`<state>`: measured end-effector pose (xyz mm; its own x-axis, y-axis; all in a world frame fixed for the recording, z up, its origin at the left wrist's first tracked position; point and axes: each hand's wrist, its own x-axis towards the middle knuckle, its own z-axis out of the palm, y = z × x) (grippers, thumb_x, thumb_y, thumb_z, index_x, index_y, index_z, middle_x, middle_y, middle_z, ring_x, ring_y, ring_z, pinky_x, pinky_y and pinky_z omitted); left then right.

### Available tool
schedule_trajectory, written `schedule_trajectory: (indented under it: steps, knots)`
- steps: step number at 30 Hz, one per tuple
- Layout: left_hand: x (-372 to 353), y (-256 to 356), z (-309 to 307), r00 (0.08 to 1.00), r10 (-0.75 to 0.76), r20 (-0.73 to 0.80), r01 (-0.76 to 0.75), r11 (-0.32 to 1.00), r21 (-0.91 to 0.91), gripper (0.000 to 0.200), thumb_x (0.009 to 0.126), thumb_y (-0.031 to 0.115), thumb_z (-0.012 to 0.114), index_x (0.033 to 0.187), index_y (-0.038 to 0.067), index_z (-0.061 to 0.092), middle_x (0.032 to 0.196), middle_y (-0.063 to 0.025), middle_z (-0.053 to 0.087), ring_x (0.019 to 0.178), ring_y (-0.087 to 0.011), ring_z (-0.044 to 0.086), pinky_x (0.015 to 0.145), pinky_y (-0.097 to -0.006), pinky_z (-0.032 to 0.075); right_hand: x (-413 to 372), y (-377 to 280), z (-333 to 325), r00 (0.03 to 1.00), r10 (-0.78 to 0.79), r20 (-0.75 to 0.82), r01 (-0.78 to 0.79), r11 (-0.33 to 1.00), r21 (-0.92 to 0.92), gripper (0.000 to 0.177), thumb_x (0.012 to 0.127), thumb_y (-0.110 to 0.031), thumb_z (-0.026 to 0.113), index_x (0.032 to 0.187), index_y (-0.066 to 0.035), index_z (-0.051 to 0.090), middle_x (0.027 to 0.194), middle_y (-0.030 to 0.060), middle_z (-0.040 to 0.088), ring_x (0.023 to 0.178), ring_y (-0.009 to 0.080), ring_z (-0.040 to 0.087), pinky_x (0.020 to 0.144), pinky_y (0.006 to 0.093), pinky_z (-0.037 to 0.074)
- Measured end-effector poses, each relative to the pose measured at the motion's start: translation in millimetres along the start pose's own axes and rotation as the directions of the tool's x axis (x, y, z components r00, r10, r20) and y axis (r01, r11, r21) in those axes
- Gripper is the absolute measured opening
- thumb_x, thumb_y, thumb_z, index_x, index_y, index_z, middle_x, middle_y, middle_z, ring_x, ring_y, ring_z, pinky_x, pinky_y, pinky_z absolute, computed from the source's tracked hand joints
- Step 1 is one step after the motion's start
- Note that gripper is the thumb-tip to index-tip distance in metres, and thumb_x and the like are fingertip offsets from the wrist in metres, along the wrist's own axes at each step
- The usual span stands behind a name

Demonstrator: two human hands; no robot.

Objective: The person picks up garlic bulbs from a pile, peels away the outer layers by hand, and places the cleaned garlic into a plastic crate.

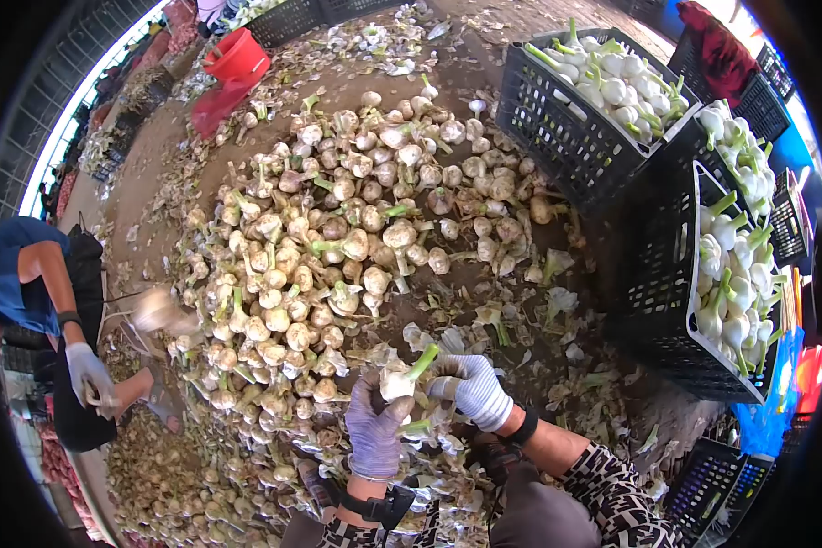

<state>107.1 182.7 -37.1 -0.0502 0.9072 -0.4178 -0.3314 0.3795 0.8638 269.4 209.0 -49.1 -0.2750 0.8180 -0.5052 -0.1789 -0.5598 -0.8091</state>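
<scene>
My left hand (373,437), in a purplish glove, is closed around a garlic bulb (396,384) with a white, bare-looking head. Its short green stem (423,362) points up and to the right. My right hand (477,391), in a white striped glove with dirty fingertips, is curled closed just right of that bulb. Whatever its fingers pinch is too small to make out. A second green stem end (415,427) shows beside my left thumb. Just beyond both hands lies a broad heap of garlic bulbs (292,274) with brownish skins and cut stems.
Black crates (571,119) of cleaned garlic stand at the right, another black crate (671,301) nearer. Loose skins (557,310) litter the ground. A red bucket (237,55) is at the back left. At the left sits a person, whose gloved hand (89,376) hangs low.
</scene>
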Motion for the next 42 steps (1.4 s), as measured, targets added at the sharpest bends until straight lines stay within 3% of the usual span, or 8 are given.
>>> schedule_trajectory:
  steps: [16, 21, 23, 25, 28, 31, 41, 42]
  knots:
    - [-3.4, -2.8, -3.6, 0.992, 0.119, -0.038, -0.107, 0.969, 0.223, 0.055, 0.068, 0.023, 0.073, 0.111, 0.000, 0.047, 0.090, -0.0069, 0.058, 0.078, -0.0142, 0.059, 0.067, -0.0249, 0.050, 5.6, 12.2, 7.7, 0.989, -0.142, -0.035, 0.137, 0.983, -0.121, 0.021, 0.079, -0.006, 0.058, 0.097, 0.004, 0.064, 0.075, 0.0043, 0.064, 0.068, 0.0063, 0.053, 0.062, 0.0233, 0.046]
    - [-2.7, 6.6, -11.6, 0.960, -0.189, 0.207, 0.230, 0.954, -0.192, 0.045, 0.073, 0.028, 0.067, 0.105, 0.000, 0.052, 0.075, -0.0095, 0.060, 0.049, -0.0182, 0.058, 0.047, -0.0264, 0.050, 15.5, 20.0, -4.5, 0.972, -0.208, -0.111, 0.163, 0.932, -0.324, 0.023, 0.074, -0.003, 0.060, 0.096, 0.000, 0.064, 0.082, 0.0078, 0.064, 0.072, 0.0132, 0.058, 0.068, 0.0273, 0.048]
    - [-2.4, 12.6, -8.0, 0.964, -0.196, 0.183, 0.221, 0.966, -0.132, 0.046, 0.073, 0.029, 0.066, 0.106, -0.001, 0.050, 0.073, -0.0092, 0.059, 0.050, -0.0179, 0.058, 0.047, -0.0266, 0.050, 24.9, 14.9, -10.8, 0.879, -0.463, 0.115, 0.284, 0.316, -0.905, 0.035, 0.067, -0.001, 0.060, 0.102, -0.004, 0.063, 0.099, 0.0158, 0.062, 0.089, 0.0273, 0.059, 0.078, 0.0363, 0.048]
    - [-0.4, 16.7, -3.4, 0.969, -0.203, 0.138, 0.207, 0.978, -0.013, 0.049, 0.075, 0.030, 0.064, 0.107, -0.003, 0.048, 0.069, -0.0086, 0.058, 0.052, -0.0174, 0.059, 0.047, -0.0270, 0.049, 21.0, 11.2, -14.3, 0.855, -0.514, 0.074, 0.198, 0.191, -0.961, 0.048, 0.061, -0.001, 0.062, 0.109, -0.007, 0.060, 0.112, 0.0198, 0.056, 0.103, 0.0385, 0.051, 0.088, 0.0431, 0.044]
    - [-0.7, -2.0, -5.1, 0.998, 0.060, -0.015, -0.055, 0.972, 0.230, 0.056, 0.072, 0.026, 0.071, 0.113, -0.002, 0.046, 0.085, -0.0092, 0.059, 0.067, -0.0163, 0.061, 0.059, -0.0269, 0.052, 14.1, 7.5, -20.1, 0.986, -0.165, -0.017, 0.147, 0.919, -0.365, 0.042, 0.072, -0.007, 0.071, 0.111, -0.003, 0.058, 0.101, 0.0088, 0.062, 0.092, 0.0173, 0.058, 0.083, 0.0296, 0.047]
    - [4.4, -26.7, -16.5, 0.985, 0.173, 0.025, -0.169, 0.904, 0.393, 0.063, 0.069, 0.019, 0.075, 0.120, -0.001, 0.043, 0.100, -0.0095, 0.055, 0.083, -0.0159, 0.058, 0.070, -0.0274, 0.051, 5.9, 7.8, -8.8, 0.991, -0.115, 0.063, 0.107, 0.988, 0.110, 0.036, 0.075, -0.010, 0.072, 0.108, -0.001, 0.059, 0.093, 0.0036, 0.063, 0.085, 0.0087, 0.056, 0.078, 0.0244, 0.047]
    - [4.7, 14.7, -27.8, 0.984, -0.019, 0.175, 0.048, 0.986, -0.162, 0.035, 0.073, 0.009, 0.069, 0.107, 0.007, 0.061, 0.090, -0.0073, 0.063, 0.080, -0.0174, 0.062, 0.072, -0.0282, 0.052, 10.5, 26.8, -24.0, 0.996, -0.026, -0.081, 0.047, 0.963, 0.267, 0.027, 0.075, -0.015, 0.067, 0.097, 0.000, 0.061, 0.079, 0.0042, 0.062, 0.072, 0.0134, 0.061, 0.060, 0.0257, 0.050]
    - [4.8, 21.1, -32.5, 0.940, -0.165, 0.300, 0.082, 0.959, 0.272, 0.033, 0.073, 0.009, 0.068, 0.106, 0.008, 0.062, 0.092, -0.0074, 0.063, 0.081, -0.0166, 0.062, 0.072, -0.0283, 0.052, 12.8, 28.3, -27.1, 0.995, -0.066, -0.076, 0.091, 0.920, 0.382, 0.028, 0.076, -0.016, 0.067, 0.098, -0.001, 0.060, 0.083, 0.0053, 0.062, 0.072, 0.0146, 0.062, 0.059, 0.0263, 0.051]
